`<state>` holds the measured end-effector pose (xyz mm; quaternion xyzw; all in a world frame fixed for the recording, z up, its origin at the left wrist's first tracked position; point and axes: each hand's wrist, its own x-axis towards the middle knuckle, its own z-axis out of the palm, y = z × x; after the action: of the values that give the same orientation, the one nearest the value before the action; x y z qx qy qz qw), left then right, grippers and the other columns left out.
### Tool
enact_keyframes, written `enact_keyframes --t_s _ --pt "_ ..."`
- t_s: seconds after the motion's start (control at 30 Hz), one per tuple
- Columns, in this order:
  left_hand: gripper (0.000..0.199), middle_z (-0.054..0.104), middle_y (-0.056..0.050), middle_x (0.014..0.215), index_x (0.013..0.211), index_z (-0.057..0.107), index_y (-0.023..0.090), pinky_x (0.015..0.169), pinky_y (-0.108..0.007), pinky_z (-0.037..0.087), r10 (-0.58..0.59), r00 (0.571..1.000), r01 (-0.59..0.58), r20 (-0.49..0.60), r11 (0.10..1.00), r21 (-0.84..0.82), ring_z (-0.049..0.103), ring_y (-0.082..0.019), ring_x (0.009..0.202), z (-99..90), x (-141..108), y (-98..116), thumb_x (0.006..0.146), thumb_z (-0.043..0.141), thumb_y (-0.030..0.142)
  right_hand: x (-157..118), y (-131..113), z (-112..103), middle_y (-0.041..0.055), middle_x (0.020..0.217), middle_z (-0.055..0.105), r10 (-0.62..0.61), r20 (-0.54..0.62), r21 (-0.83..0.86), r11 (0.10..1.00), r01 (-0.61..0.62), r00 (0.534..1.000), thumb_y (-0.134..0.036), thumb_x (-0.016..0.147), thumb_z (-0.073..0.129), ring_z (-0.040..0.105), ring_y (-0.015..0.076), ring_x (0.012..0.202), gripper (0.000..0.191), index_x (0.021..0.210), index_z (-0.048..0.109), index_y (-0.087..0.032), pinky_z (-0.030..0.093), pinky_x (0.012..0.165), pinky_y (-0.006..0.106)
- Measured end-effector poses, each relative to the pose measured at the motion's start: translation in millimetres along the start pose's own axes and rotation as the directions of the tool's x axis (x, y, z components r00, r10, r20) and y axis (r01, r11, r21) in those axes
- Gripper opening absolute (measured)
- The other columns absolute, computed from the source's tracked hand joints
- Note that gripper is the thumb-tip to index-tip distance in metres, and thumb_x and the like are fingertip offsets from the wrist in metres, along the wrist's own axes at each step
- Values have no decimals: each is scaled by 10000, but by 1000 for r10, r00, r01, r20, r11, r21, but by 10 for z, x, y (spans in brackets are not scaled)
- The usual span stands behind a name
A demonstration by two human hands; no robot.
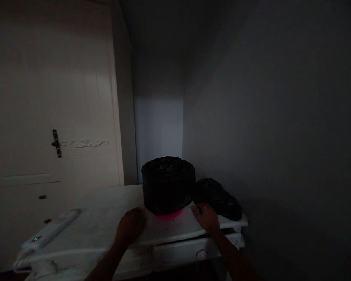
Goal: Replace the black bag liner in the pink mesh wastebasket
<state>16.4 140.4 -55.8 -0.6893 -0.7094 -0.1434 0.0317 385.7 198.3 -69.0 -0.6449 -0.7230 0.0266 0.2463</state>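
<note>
A bin (169, 189) lined with a black plastic bag stands on the white table top. Below the bag's folded edge, the bin's bright pink base (170, 215) shows. My left hand (131, 225) is at the table surface, left of the bin, with its fingers curled in; anything inside them is hidden in the dark. To the right of the bin, my right hand (206, 217) pinches a small white piece (192, 205) that looks like paper. Just behind that hand lies a crumpled black plastic bag (218, 198).
A white power strip (51, 230) lies along the table's left side. Under the top (105, 210) is a drawer with a round knob (201, 255). A white wardrobe (87, 89) stands behind on the left, and a bare wall (266, 117) rises at right. The room is dim.
</note>
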Motion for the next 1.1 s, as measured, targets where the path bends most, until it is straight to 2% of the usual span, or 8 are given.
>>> enact_keyframes --t_s 0.17,0.47,0.73,0.83,0.93,1.0,1.07,1.1 --pt "413 701 -168 1385 1268 696 159 1100 -408 465 -2 1000 1 -21 999 -43 635 -306 1296 47 15 -40 981 442 313 10 33 35 131 1233 770 -27 -13 -7 1000 27 1000 -341 1025 443 684 266 1199 411 1218 763 -170 459 1042 337" --pt "421 682 -188 1418 1293 700 155 1124 -422 464 3 1000 -4 -18 999 -33 636 -307 1320 -4 -8 -10 989 451 307 2 8 13 133 1245 766 -15 -13 -14 1000 14 1000 -333 1025 458 678 270 1217 399 1225 762 -169 462 1052 349" --pt "366 732 -179 1316 1177 729 169 1061 -401 497 15 1000 -16 -19 999 -45 690 -289 1223 -65 -30 16 994 442 303 -21 -14 -5 127 1216 773 -15 -34 -19 1000 15 999 -317 1024 488 689 246 1184 361 1205 767 -176 457 1026 309" --pt "383 737 -167 1326 1165 741 189 1111 -427 463 21 999 -23 -39 999 -30 688 -292 1234 -58 -56 14 1000 423 324 -20 -23 -3 120 1212 772 -10 -35 -8 1000 10 999 -318 1025 482 681 240 1188 365 1207 766 -178 448 1038 309" --pt "422 712 -168 1388 1217 745 186 1209 -495 381 52 994 -55 -97 998 -30 641 -324 1325 -31 -83 2 970 430 321 -23 -39 -11 116 1213 770 -13 -40 2 1000 13 999 -321 1022 471 671 250 1189 376 1191 774 -175 447 1049 327" --pt "467 701 -174 1406 1249 741 168 1225 -512 378 56 987 -73 -151 992 -107 628 -340 1346 -13 -81 -30 942 442 354 -37 -39 -12 119 1263 754 -45 -61 5 999 45 997 -314 1016 472 650 263 1218 374 1184 776 -177 438 1069 347" --pt "492 724 -157 1375 1242 745 178 1191 -498 443 2 984 -53 -176 957 -287 662 -339 1301 -14 -58 -92 911 471 417 -61 -21 -3 116 1354 718 -88 -103 15 996 90 991 -299 1005 477 611 267 1282 369 1205 768 -191 416 1107 361" --pt "485 748 -141 1335 1209 755 195 1160 -488 484 -49 985 -23 -163 912 -410 686 -335 1264 -26 -40 -134 890 497 455 -72 -4 7 113 1390 700 -105 -123 30 994 109 987 -293 1001 480 594 265 1307 370 1221 761 -199 408 1122 365"
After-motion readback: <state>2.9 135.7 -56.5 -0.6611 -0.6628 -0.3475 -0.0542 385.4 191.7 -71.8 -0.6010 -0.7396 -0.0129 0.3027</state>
